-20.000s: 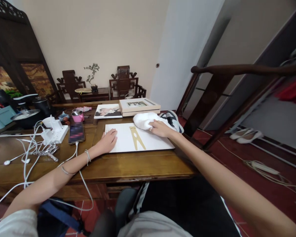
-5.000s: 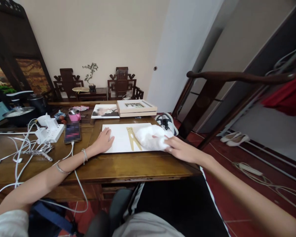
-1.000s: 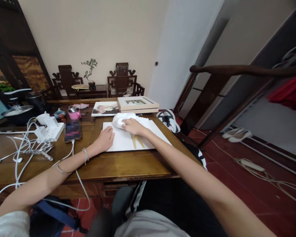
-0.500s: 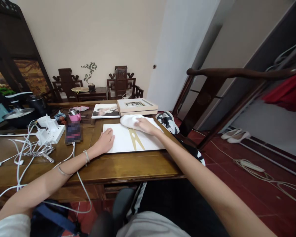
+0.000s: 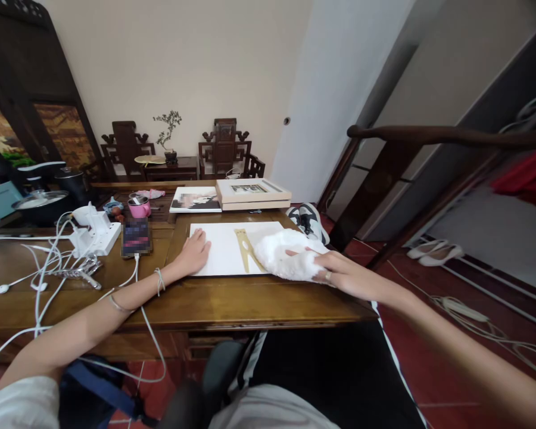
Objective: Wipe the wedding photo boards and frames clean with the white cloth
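Observation:
A white board (image 5: pixel 218 247) with a tan stand leg (image 5: pixel 243 247) on its upper face lies flat on the wooden desk (image 5: pixel 232 301). My left hand (image 5: pixel 195 251) rests on the board's left end with its fingers laid out flat. Over the right end, my right hand (image 5: pixel 324 262) grips a fluffy white cloth (image 5: pixel 281 253), which covers that part of the board and the tip of the stand leg. Some of the right hand's fingers are sunk in the cloth.
Behind the board lie a stack of boxed frames (image 5: pixel 254 193) and a photo panel (image 5: pixel 195 200). Left are a phone (image 5: pixel 136 237), a power strip (image 5: pixel 102 238) with tangled white cables, a pink cup (image 5: pixel 139 206) and a lidded pot (image 5: pixel 40 205). A wooden chair (image 5: pixel 384 179) stands at the right.
My right hand has swept the cloth from the board's far middle toward its near right end. My left hand stays on the left end. The view has shifted slightly.

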### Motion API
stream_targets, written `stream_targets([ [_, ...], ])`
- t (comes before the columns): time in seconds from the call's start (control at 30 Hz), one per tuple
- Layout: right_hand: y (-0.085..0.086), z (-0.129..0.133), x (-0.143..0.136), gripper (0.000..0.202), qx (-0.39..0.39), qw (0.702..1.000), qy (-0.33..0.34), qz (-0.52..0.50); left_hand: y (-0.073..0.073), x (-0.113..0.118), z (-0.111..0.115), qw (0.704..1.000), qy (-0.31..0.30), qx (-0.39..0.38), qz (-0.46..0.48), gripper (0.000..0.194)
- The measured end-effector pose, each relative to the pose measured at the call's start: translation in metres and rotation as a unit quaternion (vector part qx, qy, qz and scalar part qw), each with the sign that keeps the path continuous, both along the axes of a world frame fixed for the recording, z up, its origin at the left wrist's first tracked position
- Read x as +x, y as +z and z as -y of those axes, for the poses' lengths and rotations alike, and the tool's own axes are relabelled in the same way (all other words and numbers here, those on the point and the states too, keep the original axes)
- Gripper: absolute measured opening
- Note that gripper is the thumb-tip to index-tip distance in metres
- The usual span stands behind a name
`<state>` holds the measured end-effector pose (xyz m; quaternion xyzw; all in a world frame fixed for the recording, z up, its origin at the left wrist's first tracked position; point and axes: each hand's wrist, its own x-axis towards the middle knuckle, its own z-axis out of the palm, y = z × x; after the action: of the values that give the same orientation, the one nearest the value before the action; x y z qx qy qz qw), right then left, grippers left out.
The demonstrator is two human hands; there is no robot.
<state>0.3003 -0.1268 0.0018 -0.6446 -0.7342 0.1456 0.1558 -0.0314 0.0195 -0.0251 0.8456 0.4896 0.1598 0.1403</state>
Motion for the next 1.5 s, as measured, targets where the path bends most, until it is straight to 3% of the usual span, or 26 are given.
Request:
stream_targets([
  [0.1, 0.0, -0.02, 0.003, 0.034, 0.009, 1.0, 0.004, 0.015, -0.004, -0.001, -0.001, 1.0, -0.014, 0.023, -0.008, 0.052],
  [0.33, 0.01, -0.117, -0.03, 0.03, 0.071, 0.995, 0.01, 0.075, -0.006, -0.004, 0.0, 0.998, -0.03, 0.045, -0.012, 0.047],
  [0.43, 0.013, -0.136, -0.035, 0.031, 0.076, 0.994, -0.002, 0.076, -0.006, -0.005, -0.001, 0.998, -0.035, 0.05, -0.011, 0.048],
  [0.57, 0.012, -0.115, -0.035, 0.031, 0.069, 0.994, -0.001, 0.089, -0.007, -0.004, 0.0, 0.999, -0.027, 0.042, -0.015, 0.05],
  [0.8, 0.022, 0.001, -0.03, 0.02, 0.009, 0.996, 0.053, 0.074, -0.008, -0.004, -0.001, 0.999, -0.027, 0.045, -0.003, 0.049],
  [0.9, 0.029, 0.025, -0.022, 0.02, -0.027, 0.997, 0.045, 0.053, -0.007, -0.003, 0.0, 0.999, -0.025, 0.044, -0.014, 0.05],
  [1.03, 0.038, 0.001, -0.02, 0.019, -0.036, 0.997, 0.058, 0.031, -0.008, -0.003, 0.0, 0.998, -0.03, 0.054, -0.024, 0.05],
  [1.2, 0.037, -0.08, -0.033, 0.018, 0.023, 0.996, 0.067, 0.058, -0.009, -0.004, -0.003, 0.997, -0.031, 0.06, -0.025, 0.049],
  [1.3, 0.029, -0.116, -0.043, 0.022, 0.053, 0.995, 0.054, 0.057, -0.008, -0.005, -0.003, 0.997, -0.046, 0.065, -0.025, 0.048],
  [1.4, 0.022, -0.124, -0.049, 0.024, 0.066, 0.995, 0.044, 0.064, -0.007, -0.006, -0.003, 0.996, -0.054, 0.066, -0.025, 0.048],
  [1.5, 0.019, -0.101, -0.05, 0.021, 0.065, 0.994, 0.049, 0.076, -0.009, -0.007, -0.005, 0.996, -0.053, 0.067, -0.012, 0.048],
])
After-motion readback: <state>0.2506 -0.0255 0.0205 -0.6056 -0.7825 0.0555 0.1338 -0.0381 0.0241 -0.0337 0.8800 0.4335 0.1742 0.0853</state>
